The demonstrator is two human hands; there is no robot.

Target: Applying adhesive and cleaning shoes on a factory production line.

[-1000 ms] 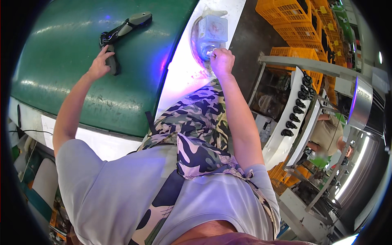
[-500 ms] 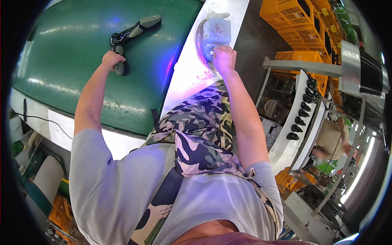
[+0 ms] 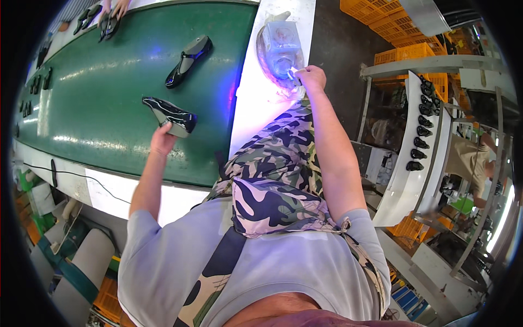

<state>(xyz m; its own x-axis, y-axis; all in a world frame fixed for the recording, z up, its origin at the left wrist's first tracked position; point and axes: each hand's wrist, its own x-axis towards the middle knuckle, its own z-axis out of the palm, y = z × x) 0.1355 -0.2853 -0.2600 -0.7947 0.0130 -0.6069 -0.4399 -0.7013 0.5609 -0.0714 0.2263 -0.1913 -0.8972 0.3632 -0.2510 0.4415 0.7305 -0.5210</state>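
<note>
My left hand [image 3: 162, 140] is closed on the grey heel end of a glossy black shoe [image 3: 173, 116], tilted on its side over the green belt [image 3: 109, 147]. A second black shoe [image 3: 189, 61] with a grey inside lies beyond it on the belt. To the right, my right hand [image 3: 311, 78] pinches a small pale stick-like tool [image 3: 293, 72], its kind unclear. That tool is beside the front of a translucent bluish pot [image 3: 282, 42], which sits on a stained round base on the white ledge [image 3: 248, 117].
Another person's hands [image 3: 115, 9] handle a dark shoe [image 3: 109, 27] across the belt. More dark shoes [image 3: 37, 84] sit at the far left. Right of me stand a metal frame [image 3: 419, 68], a white rack [image 3: 400, 158] with black pieces, and orange crates [image 3: 408, 53].
My left hand has drawn the nearer shoe apart from the other and turned it. My right hand has moved back slightly from the pot. Another person's hands have come into view.
</note>
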